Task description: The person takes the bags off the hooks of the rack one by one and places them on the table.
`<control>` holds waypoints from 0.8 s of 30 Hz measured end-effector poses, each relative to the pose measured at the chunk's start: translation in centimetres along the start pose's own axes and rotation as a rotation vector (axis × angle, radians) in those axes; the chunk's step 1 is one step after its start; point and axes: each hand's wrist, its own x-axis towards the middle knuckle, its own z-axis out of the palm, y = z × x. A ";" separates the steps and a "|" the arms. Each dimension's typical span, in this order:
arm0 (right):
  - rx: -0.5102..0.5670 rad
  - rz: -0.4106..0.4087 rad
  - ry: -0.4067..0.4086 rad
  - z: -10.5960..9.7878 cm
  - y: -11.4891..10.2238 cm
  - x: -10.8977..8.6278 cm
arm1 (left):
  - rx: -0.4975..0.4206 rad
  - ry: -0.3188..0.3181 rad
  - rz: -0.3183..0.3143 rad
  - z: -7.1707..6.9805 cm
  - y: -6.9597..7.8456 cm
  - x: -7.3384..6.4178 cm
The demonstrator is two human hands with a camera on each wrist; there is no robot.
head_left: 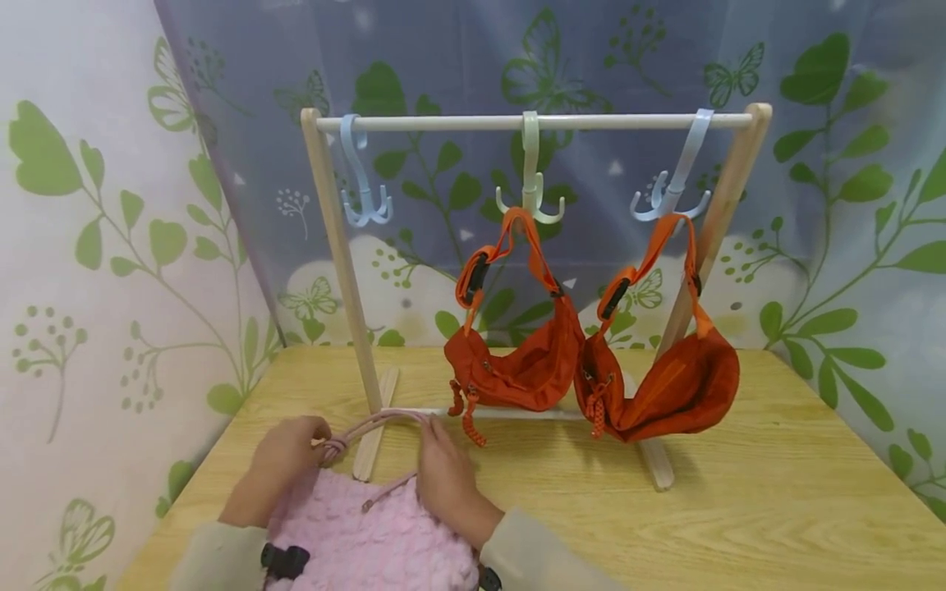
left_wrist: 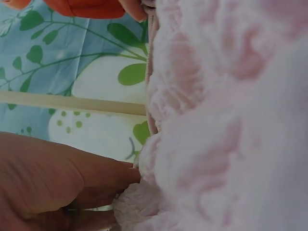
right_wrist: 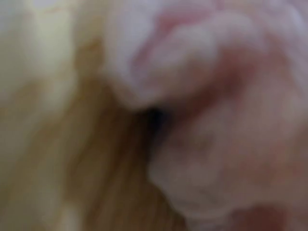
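A fluffy pink bag point(head_left: 369, 525) with a thin pink cord strap point(head_left: 384, 413) is at the near left of the table. My left hand point(head_left: 284, 455) pinches its upper left corner beside the knot point(head_left: 335, 446) in the cord; in the left wrist view, fingers point(left_wrist: 103, 171) grip the puckered edge. At the upper right corner, my right hand point(head_left: 449, 476) holds the bag where the cord meets it, its fingertips partly hidden. A loose cord end point(head_left: 388, 491) lies across the bag's top. The right wrist view is blurred, showing pink fabric point(right_wrist: 231, 125) close up.
Behind the bag stands a wooden rack point(head_left: 342, 263) with a white rail point(head_left: 443, 123). A blue hook point(head_left: 364, 176), a green hook point(head_left: 530, 168) and another blue hook point(head_left: 676, 172) hang there. Orange bags point(head_left: 517, 369) point(head_left: 680, 386) hang from the green and right hooks.
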 end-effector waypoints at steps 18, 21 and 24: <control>-0.178 -0.056 -0.142 -0.1 -0.3 0.2 | -0.052 -0.152 0.061 0.4 1.8 -0.1; -0.216 -0.070 -0.187 -0.2 -0.2 0.4 | -0.070 -0.181 0.077 0.6 1.6 -0.2; -0.231 -0.068 -0.234 -0.2 0.0 0.6 | -0.100 -0.202 0.113 0.7 1.6 -0.3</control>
